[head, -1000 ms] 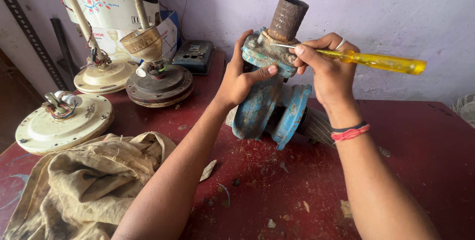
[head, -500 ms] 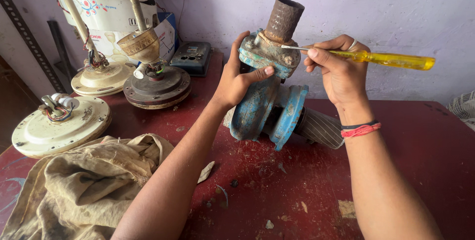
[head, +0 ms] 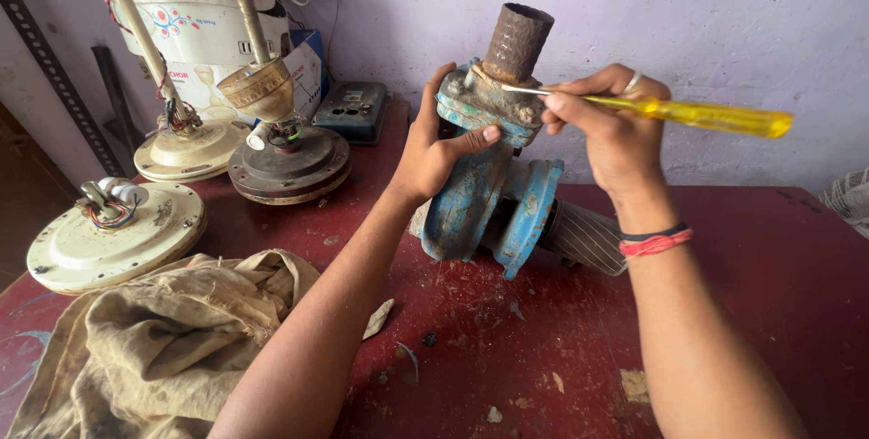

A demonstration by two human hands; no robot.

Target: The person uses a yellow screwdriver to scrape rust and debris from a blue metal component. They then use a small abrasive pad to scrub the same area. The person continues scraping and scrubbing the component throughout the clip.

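A worn blue water pump (head: 493, 204) with a rusty pipe stub (head: 516, 42) on top stands on the dark red table (head: 543, 348). My left hand (head: 434, 149) grips the pump's upper housing from the left, thumb on the blue flange. My right hand (head: 611, 127) holds a yellow-handled screwdriver (head: 697, 115), its metal tip touching the flange at the base of the pipe stub. A finned grey motor body (head: 584, 238) sticks out to the right behind the blue casing.
Three ceiling fan motors stand at the left: a cream one (head: 113, 233), a cream one with a rod (head: 186, 145), and a dark one (head: 290, 163). A crumpled beige cloth (head: 163, 339) lies front left. A dark switch box (head: 358, 111) sits by the wall.
The view has shifted slightly; both hands stay on the pump. The screwdriver tip has stayed at the flange below the pipe stub, with small movement of my right hand.
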